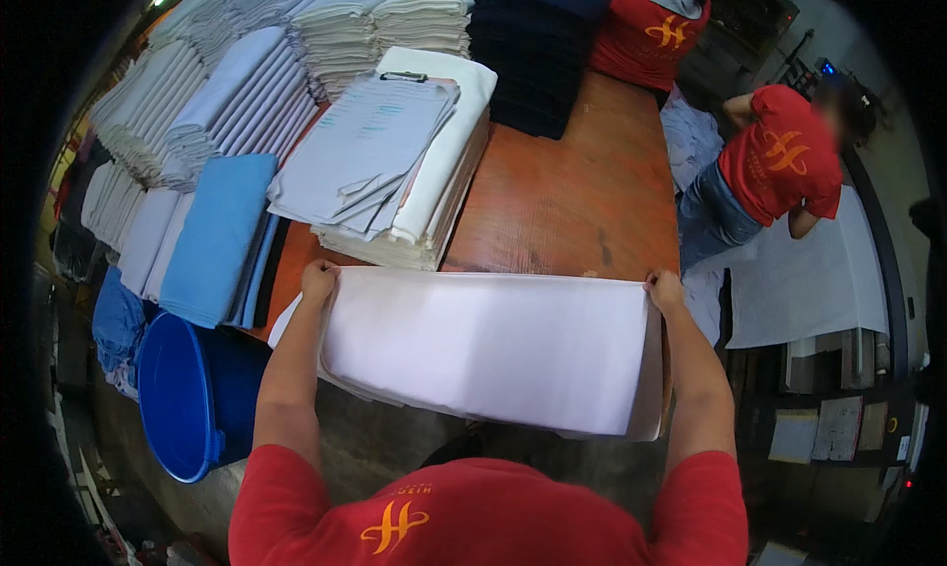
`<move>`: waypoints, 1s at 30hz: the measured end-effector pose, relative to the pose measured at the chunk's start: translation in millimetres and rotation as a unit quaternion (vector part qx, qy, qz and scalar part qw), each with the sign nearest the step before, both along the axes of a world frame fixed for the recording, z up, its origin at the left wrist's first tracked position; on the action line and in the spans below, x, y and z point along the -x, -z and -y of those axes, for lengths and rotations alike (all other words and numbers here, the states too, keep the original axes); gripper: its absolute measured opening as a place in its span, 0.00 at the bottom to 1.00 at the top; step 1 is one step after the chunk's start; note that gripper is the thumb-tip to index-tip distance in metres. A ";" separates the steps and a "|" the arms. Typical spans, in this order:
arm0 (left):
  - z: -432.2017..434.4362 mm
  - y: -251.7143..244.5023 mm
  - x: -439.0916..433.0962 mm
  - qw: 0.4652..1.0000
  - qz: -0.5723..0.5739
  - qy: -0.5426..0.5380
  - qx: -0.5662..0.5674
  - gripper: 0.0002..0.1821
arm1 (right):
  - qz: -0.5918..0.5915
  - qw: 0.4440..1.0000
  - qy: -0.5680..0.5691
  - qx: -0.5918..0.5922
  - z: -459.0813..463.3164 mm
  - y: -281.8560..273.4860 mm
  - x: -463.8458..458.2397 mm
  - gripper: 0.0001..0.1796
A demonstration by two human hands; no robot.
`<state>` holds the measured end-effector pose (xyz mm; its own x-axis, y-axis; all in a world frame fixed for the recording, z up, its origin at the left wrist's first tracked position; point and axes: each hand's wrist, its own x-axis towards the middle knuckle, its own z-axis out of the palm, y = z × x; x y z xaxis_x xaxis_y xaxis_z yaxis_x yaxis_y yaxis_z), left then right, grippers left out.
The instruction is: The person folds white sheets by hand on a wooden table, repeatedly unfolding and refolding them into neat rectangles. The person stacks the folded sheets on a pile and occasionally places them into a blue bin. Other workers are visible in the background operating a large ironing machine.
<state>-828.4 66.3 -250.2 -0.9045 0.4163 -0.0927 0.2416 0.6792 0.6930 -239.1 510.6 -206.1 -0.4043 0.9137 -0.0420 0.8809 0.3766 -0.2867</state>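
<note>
A folded white cloth (481,336) is spread lengthwise along the near edge of the wooden table (562,188), its front part hanging over the edge. My left hand (319,281) pinches its far left corner. At the far right corner, my right hand (664,291) grips the same cloth. More layers of pale cloth show beneath it at the left and right ends. Just beyond the cloth, a clipboard with papers (370,144) lies on a stack of folded white cloths (444,174). The papers bear writing and green marks.
Folded white stacks (237,100), a dark stack (536,55) and light blue cloths (218,233) fill the table's left and back. A blue plastic bin (177,396) stands at left. Two co-workers in red shirts (780,159) are at right, one beside a white sheet (806,277).
</note>
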 end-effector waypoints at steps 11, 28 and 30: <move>100.1 -52.3 -157.4 0.960 0.150 -0.024 -0.234 0.01 | -0.179 0.979 -0.088 0.034 116.0 8.5 -52.2 0.04; 185.1 -261.4 -467.0 0.822 -0.154 0.368 -0.407 0.15 | -0.463 0.709 -0.402 0.348 486.6 -166.2 21.7 0.20; 198.8 -246.9 -458.2 0.816 -0.101 0.371 -0.432 0.29 | -0.425 0.745 -0.396 0.328 495.8 -196.4 18.3 0.20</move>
<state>-370.1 -132.5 -3.3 -0.3343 0.6873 0.6448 0.5336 -0.4259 0.7307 -257.4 14.8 -9.7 -0.9407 0.2707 0.2045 -0.1480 0.2152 -0.9653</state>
